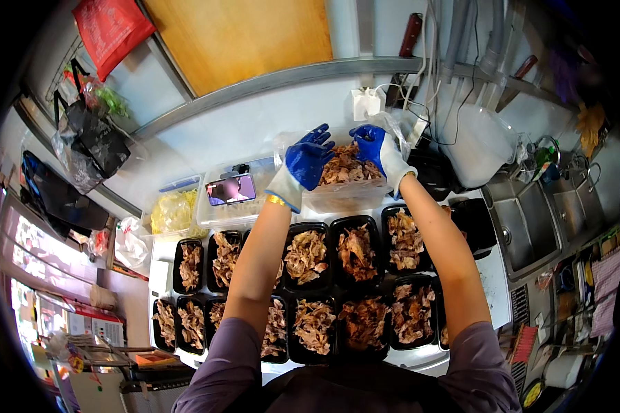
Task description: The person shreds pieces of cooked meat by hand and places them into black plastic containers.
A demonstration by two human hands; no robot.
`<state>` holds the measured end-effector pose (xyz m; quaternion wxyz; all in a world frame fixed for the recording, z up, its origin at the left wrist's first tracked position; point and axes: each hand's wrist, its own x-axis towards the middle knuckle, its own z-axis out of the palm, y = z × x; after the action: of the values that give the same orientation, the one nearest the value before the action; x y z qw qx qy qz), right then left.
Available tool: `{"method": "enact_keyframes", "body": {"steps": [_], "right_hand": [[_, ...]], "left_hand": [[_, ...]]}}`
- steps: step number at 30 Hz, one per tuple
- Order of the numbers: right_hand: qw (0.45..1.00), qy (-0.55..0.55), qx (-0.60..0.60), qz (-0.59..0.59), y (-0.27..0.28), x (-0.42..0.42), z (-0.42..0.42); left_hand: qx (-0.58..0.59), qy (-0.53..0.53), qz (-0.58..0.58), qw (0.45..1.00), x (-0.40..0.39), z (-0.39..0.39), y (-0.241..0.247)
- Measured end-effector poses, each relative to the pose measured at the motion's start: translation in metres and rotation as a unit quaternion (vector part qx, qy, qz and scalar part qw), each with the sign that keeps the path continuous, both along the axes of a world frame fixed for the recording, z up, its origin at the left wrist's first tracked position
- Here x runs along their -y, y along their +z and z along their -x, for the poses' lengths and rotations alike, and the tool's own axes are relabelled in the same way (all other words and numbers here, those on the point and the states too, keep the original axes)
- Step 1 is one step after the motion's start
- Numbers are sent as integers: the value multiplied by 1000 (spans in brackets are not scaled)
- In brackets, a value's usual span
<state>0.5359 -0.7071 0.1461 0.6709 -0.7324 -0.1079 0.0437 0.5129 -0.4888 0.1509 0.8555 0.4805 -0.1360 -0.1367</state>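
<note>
Both of my hands wear white knit gloves with blue coated palms. My left hand (310, 162) is over the left side of a translucent plastic tub (346, 200), its fingers spread and nothing seen in them. A heap of shredded cooked meat (343, 170) fills the tub. At the tub's right side, my right hand (380, 147) has curled fingers above the meat; whether anything is between them is hidden. Two rows of black plastic trays bearing torn meat stand nearer to me, among them a back-row tray (359, 250) and a front-row tray (312, 330).
A smartphone (231, 189) rests on a lidded clear box (206, 214). Left of it, another box holds yellow noodle-like strands (173, 211). Stacked black containers (473, 224) stand at right, beside a steel sink (524, 232). A power strip (367, 103) and cables hang behind the tub.
</note>
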Motion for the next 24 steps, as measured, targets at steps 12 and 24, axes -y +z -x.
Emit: {"method": "enact_keyframes", "body": {"steps": [12, 24], "right_hand": [[986, 128, -97, -50, 47, 92, 225], [903, -231, 39, 360, -69, 203, 398]], "left_hand": [[79, -132, 45, 987, 0, 105, 35], [181, -136, -439, 870, 128, 322, -94]]}}
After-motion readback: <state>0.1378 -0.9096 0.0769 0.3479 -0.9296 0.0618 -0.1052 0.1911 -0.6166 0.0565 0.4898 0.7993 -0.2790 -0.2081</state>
